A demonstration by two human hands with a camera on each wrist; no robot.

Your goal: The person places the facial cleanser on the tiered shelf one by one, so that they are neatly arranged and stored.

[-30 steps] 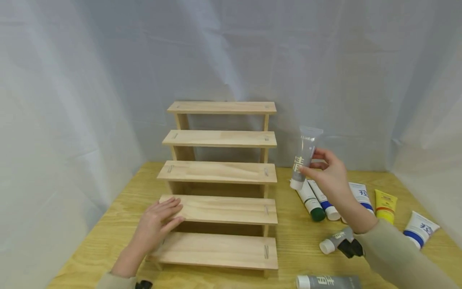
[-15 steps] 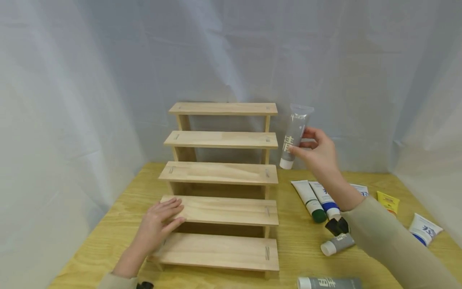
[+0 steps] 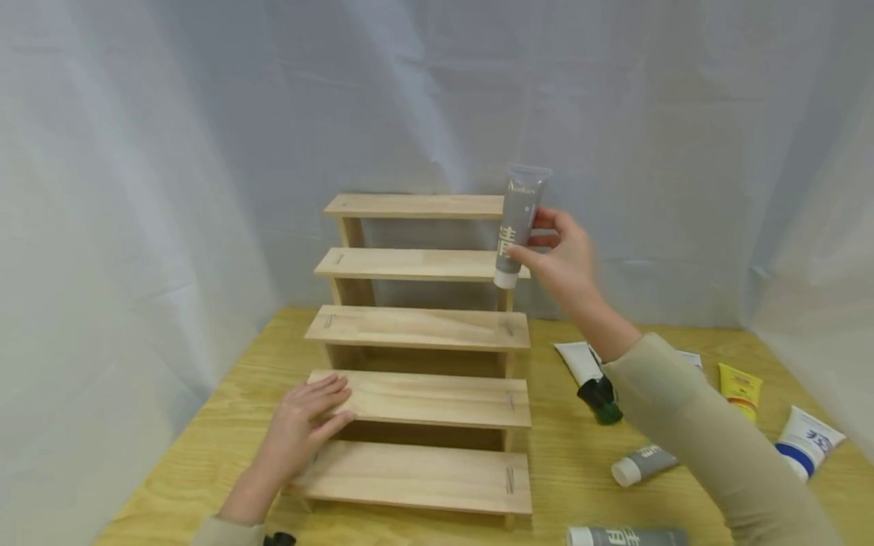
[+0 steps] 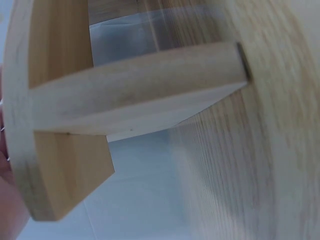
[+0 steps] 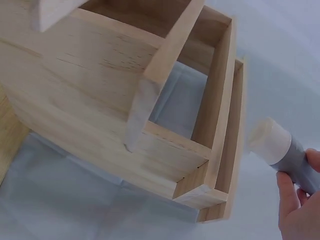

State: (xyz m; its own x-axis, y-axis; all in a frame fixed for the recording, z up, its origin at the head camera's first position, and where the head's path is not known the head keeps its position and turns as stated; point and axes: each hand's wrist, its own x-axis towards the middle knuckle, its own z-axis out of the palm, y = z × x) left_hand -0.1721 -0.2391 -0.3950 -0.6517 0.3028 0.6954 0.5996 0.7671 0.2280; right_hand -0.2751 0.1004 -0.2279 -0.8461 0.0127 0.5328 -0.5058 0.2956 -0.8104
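Both arms wear loose, plain beige sleeves (image 3: pixel 690 425) ending at the wrists, with a small black device (image 3: pixel 276 539) strapped at the cuff of the left one at 7 o'clock, and the left hand (image 3: pixel 300 425) and right hand (image 3: pixel 563 265) are bare, without rings or gloves.

Soft, even light fills the scene; shadows are faint under the wooden steps (image 3: pixel 418 399). The head view is sharp. The left wrist view is blurred and close; both wrist views bend lines at the edges.
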